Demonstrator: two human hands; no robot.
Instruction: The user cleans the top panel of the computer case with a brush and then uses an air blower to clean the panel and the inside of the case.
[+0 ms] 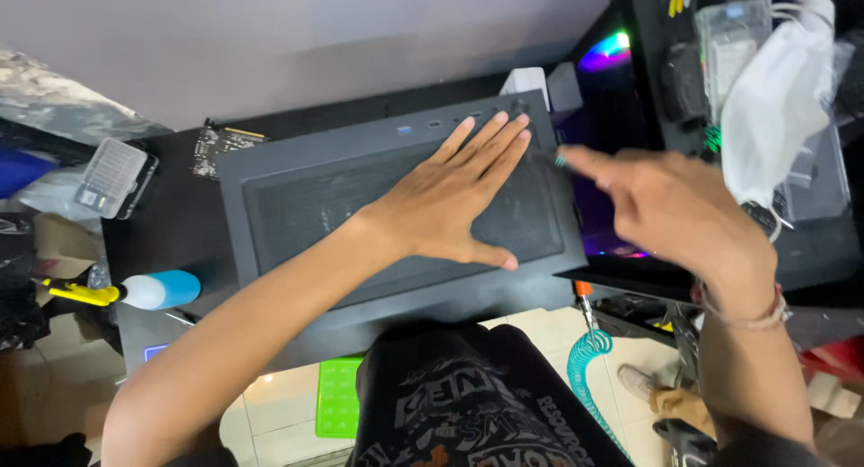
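Computer case [360,215]: lying flat on the black counter [171,224], mesh panel up, middle of the scene.
Left hand [459,202]: grip spread flat, pressing the panel.
Right hand [675,215]: blurred, right of the case, fingers half curled, holding nothing visible.
Progress: panel seated in place; fastening not visible.
Containers: clear plastic box [112,175] far left, lid closed, contents unclear.
Near left: blue-and-white bottle [162,290].
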